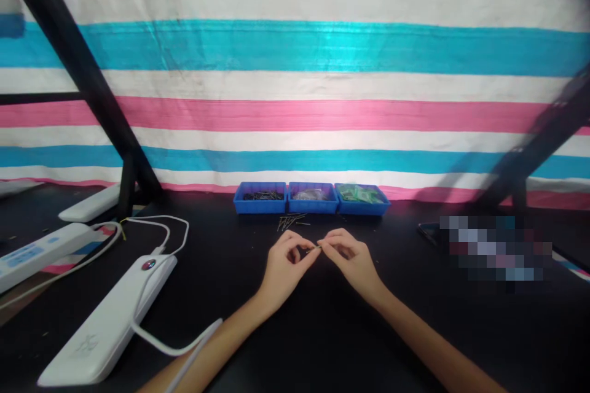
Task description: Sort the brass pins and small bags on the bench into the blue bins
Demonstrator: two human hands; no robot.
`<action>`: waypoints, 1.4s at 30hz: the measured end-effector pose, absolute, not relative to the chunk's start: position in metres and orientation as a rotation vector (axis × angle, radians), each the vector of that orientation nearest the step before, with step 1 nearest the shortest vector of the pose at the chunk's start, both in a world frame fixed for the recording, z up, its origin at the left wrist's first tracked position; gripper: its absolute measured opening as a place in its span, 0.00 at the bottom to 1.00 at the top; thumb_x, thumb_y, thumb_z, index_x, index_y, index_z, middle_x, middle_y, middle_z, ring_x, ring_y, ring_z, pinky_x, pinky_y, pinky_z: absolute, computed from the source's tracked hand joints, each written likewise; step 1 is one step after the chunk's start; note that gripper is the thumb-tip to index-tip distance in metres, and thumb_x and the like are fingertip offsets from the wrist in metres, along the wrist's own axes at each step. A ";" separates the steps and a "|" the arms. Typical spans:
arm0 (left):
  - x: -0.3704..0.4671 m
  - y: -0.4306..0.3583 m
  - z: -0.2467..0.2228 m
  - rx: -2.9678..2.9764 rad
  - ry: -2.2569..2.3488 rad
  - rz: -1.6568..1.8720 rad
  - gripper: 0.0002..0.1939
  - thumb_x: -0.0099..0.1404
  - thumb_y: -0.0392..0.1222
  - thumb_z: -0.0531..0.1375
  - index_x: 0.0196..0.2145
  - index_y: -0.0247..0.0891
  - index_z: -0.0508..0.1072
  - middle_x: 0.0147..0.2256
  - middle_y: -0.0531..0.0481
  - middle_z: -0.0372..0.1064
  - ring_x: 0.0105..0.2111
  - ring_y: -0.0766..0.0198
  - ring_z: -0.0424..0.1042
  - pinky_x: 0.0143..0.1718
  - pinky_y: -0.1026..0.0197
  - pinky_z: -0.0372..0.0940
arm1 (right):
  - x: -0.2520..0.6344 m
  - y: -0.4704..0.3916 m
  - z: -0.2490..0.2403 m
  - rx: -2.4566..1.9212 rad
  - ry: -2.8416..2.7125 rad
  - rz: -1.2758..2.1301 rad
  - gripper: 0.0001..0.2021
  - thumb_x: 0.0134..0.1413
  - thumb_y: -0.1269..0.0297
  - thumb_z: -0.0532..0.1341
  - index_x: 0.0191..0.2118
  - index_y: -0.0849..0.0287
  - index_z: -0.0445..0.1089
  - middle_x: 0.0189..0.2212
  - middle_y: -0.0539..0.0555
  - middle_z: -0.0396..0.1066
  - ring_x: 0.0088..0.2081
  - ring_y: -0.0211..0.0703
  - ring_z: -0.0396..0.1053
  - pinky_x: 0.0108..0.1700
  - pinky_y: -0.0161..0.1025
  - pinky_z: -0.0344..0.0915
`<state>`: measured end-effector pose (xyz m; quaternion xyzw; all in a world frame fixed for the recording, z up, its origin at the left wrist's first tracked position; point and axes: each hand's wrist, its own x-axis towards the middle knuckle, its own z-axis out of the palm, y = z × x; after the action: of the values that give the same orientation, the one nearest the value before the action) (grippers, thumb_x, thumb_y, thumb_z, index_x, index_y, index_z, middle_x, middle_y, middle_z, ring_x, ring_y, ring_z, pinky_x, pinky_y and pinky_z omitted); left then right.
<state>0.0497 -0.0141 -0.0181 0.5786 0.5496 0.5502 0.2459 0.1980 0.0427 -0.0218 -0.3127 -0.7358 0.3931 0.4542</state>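
Observation:
My left hand [286,263] and my right hand [351,259] meet above the black table [318,331], fingertips nearly touching. Between them is a tiny thin piece [318,247], partly yellowish-green, whose kind is too small to make out. Thumb and forefinger of each hand are pinched together on it. Just beyond my left hand lie several thin, brownish metal pins or screws [288,221], loose on the table.
Three blue trays stand in a row behind: one with dark thin pieces [236,199], one with clear bags [313,207], one with green packets [362,208]. A white power bank [106,325], cable [161,349] and power strip [46,252] lie left. A blurred-out object [498,249] lies right.

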 end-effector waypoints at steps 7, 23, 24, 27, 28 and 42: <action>0.045 -0.014 -0.028 1.707 1.687 1.303 0.17 0.52 0.49 0.62 0.39 0.41 0.69 0.33 0.53 0.62 0.25 0.70 0.60 0.28 0.64 0.57 | 0.198 0.048 -0.018 -0.848 -1.672 1.010 0.13 0.47 0.54 0.62 0.31 0.60 0.74 0.32 0.56 0.71 0.36 0.44 0.69 0.36 0.38 0.67; 0.037 -0.019 -0.034 2.029 1.966 0.891 0.10 0.55 0.43 0.56 0.36 0.41 0.69 0.40 0.46 0.63 0.42 0.54 0.61 0.45 0.51 0.54 | 0.100 0.098 0.010 -0.832 -1.646 1.382 0.18 0.40 0.52 0.64 0.33 0.63 0.75 0.27 0.57 0.74 0.28 0.39 0.71 0.30 0.35 0.66; 0.036 -0.018 -0.035 2.039 1.964 0.893 0.10 0.55 0.42 0.56 0.36 0.40 0.69 0.40 0.46 0.64 0.42 0.54 0.61 0.44 0.51 0.54 | 0.092 0.102 0.013 -0.814 -1.648 1.372 0.18 0.41 0.53 0.63 0.33 0.63 0.75 0.28 0.57 0.75 0.28 0.40 0.71 0.31 0.35 0.66; 0.032 -0.015 -0.035 2.070 1.953 0.893 0.10 0.56 0.42 0.55 0.36 0.40 0.69 0.39 0.46 0.64 0.42 0.55 0.62 0.44 0.52 0.55 | 0.074 0.109 0.020 -0.754 -1.689 1.363 0.17 0.45 0.55 0.61 0.37 0.63 0.74 0.32 0.58 0.75 0.32 0.41 0.72 0.33 0.36 0.67; 0.032 -0.015 -0.035 2.073 1.956 0.893 0.10 0.56 0.42 0.55 0.37 0.39 0.69 0.39 0.46 0.65 0.42 0.55 0.62 0.44 0.52 0.55 | 0.071 0.111 0.021 -0.739 -1.708 1.372 0.17 0.46 0.56 0.60 0.39 0.62 0.73 0.34 0.58 0.75 0.34 0.41 0.73 0.33 0.36 0.67; 0.026 -0.009 -0.029 1.997 1.983 1.014 0.11 0.58 0.40 0.54 0.39 0.41 0.68 0.40 0.48 0.67 0.43 0.56 0.63 0.44 0.53 0.56 | 0.149 0.109 -0.028 -1.050 -2.247 0.381 0.11 0.47 0.68 0.59 0.37 0.55 0.75 0.36 0.53 0.74 0.38 0.43 0.67 0.40 0.40 0.61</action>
<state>0.0262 -0.0086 -0.0287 0.6656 0.6612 0.3379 0.0750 0.1493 0.1089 -0.0277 -0.3976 -0.8511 0.1443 0.3111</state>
